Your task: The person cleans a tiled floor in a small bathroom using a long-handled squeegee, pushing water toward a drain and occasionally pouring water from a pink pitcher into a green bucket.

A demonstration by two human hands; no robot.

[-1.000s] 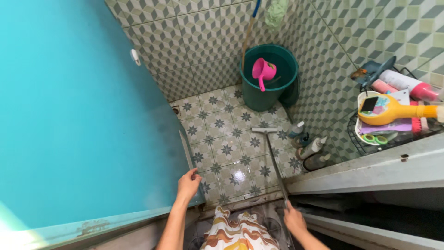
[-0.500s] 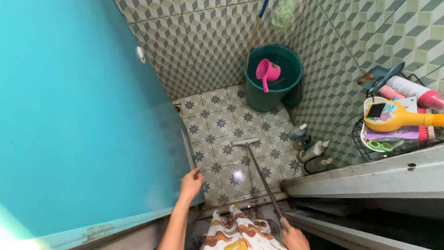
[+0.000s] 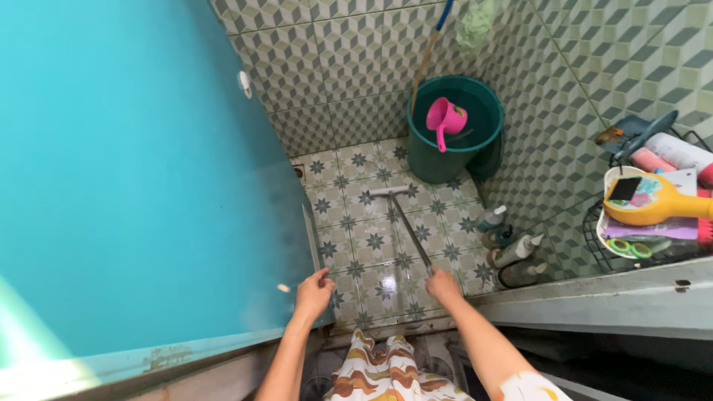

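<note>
While clenched in the right hand's [image 3: 443,286] grip, squeegee [image 3: 405,221] handle up-floor, head toward bucket [image 3: 454,126].

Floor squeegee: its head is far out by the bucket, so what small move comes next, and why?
Probably draw the floor squeegee toward the doorway: the right hand grips its handle at full reach, its head beside the green bucket.

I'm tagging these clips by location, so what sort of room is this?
Most likely a small home bathroom or wash area: patterned tiled floor and walls, a green water bucket with a pink dipper, and toiletry bottles by the wall. The right hand holds a long-handled floor wiper.
</note>
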